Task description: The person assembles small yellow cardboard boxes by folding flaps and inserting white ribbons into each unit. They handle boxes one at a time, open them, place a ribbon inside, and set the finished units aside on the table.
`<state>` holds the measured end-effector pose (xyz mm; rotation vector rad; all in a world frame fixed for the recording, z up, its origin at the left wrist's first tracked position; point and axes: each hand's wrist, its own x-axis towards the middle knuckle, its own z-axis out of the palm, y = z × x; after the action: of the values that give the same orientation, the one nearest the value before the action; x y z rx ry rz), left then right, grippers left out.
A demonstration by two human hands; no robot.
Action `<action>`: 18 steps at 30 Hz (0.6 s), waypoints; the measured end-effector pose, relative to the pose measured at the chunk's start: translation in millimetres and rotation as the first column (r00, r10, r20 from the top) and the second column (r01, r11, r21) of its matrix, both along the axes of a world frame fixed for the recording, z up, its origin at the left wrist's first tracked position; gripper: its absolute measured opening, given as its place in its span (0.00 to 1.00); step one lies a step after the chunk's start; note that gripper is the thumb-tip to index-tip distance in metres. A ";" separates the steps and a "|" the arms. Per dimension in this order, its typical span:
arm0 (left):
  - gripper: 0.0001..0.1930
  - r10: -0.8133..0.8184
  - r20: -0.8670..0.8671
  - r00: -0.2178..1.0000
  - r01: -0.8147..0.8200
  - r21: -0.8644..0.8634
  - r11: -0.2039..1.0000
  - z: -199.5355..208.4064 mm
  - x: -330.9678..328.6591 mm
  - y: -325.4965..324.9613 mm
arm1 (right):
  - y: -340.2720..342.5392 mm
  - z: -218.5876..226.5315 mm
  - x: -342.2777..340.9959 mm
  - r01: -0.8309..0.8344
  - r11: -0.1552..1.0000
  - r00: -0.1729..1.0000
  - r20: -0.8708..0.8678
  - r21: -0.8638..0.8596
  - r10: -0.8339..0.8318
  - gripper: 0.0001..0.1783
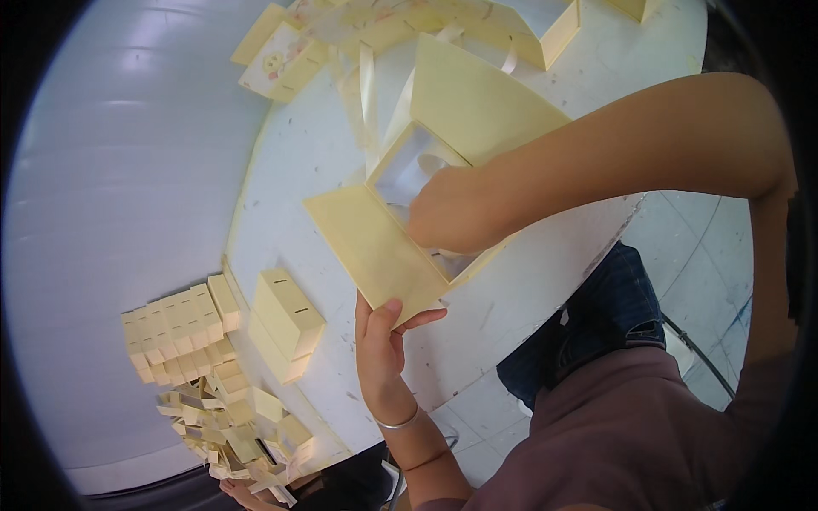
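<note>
A pale yellow cardboard gift box lies open on the white table, with a white lining inside. One wide panel is folded out on its far side, another flap on its near left. My left hand grips the lower corner of that flap, thumb on top and fingers underneath. My right hand reaches down into the box; its fingers are hidden by the hand itself and the box wall. A pale ribbon runs up from the box's far left side.
Two pale yellow boxes stand side by side to the left. Beyond them are rows of stacked boxes and a loose heap of boxes, with another person's hand beside it. More boxes, some with printed pictures, line the far side.
</note>
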<state>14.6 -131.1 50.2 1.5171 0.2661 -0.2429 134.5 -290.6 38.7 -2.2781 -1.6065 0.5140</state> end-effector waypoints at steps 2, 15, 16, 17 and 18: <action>0.26 -0.004 0.006 1.000 0.005 -0.031 1.000 -0.8 -1.3 1.5 | -3.3 7.6 0.4 0.001 1.000 1.000 -0.005 0.001 -0.001 0.07; 0.25 -0.040 0.011 0.999 0.040 -0.078 0.996 -5.6 -5.7 9.0 | -1.6 -8.6 5.7 -0.036 0.993 0.999 0.020 -0.116 0.039 0.08; 0.25 -0.043 0.012 0.999 0.044 -0.077 0.996 -5.4 -5.7 9.3 | -3.0 -4.6 7.4 -0.063 0.989 0.984 0.155 -0.133 0.084 0.07; 0.25 -0.038 0.013 0.999 0.039 -0.076 0.996 -5.5 -5.7 9.1 | -4.3 -2.6 8.2 -0.046 0.986 0.988 0.140 -0.162 0.069 0.06; 0.25 -0.034 0.014 0.999 0.035 -0.076 0.997 -5.7 -5.8 8.7 | -5.7 -0.5 8.8 -0.029 0.981 0.991 0.126 -0.192 0.054 0.05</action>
<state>8.7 -122.4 44.5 1.4486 0.2186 -0.2674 143.3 -296.3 38.2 -2.4679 -1.7377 0.5605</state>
